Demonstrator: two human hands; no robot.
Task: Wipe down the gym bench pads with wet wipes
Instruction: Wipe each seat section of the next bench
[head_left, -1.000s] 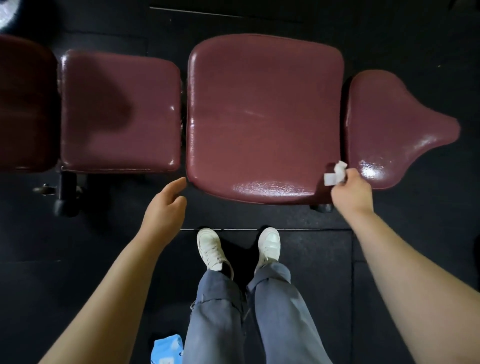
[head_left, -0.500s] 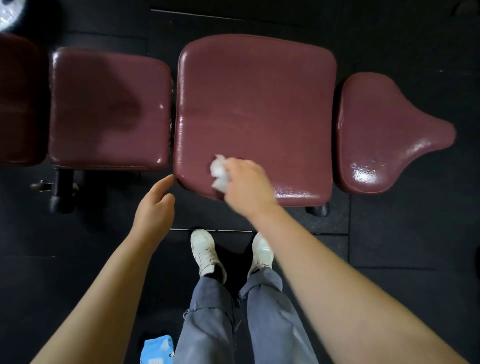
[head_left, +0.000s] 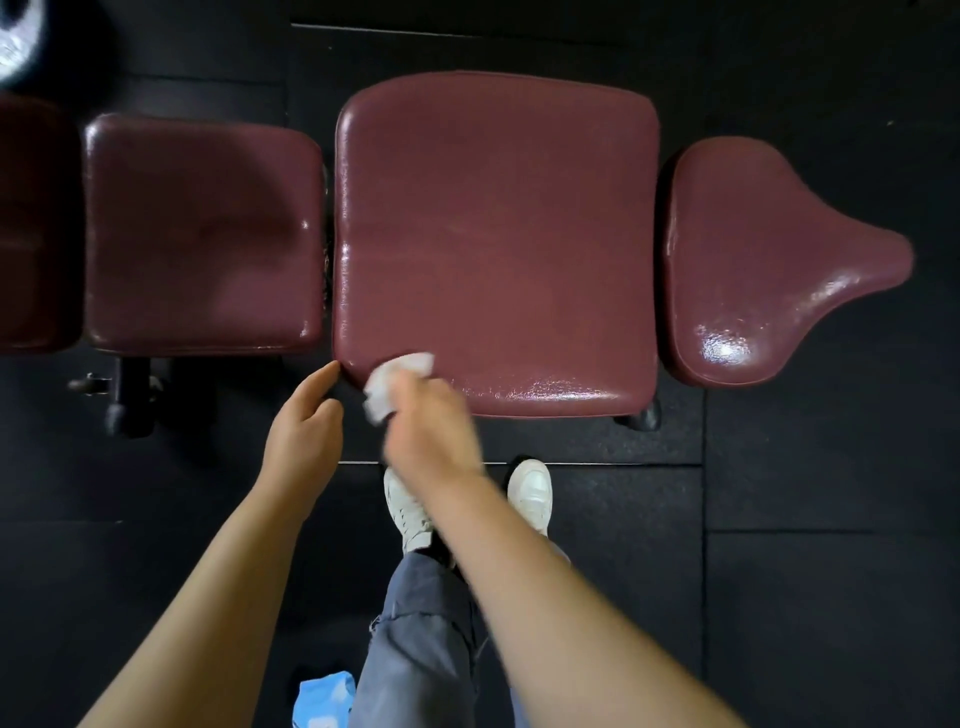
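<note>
At the near left corner of the large maroon pad (head_left: 496, 234), seen from the head camera, the right hand (head_left: 431, 421) grasps a crumpled white wet wipe (head_left: 397, 382) and presses it on the pad's front edge; hand and wipe are motion-blurred, so the fingers are hard to make out. The left hand (head_left: 304, 423) hangs relaxed with nothing in it, fingertips near the same corner. The far-left pad (head_left: 31, 223) is cut off by the frame edge; a blue packet (head_left: 324, 699) on the floor is partly hidden behind the person's leg. Half a second ago the wipe sat further right along this edge; it has slid toward the corner.
</note>
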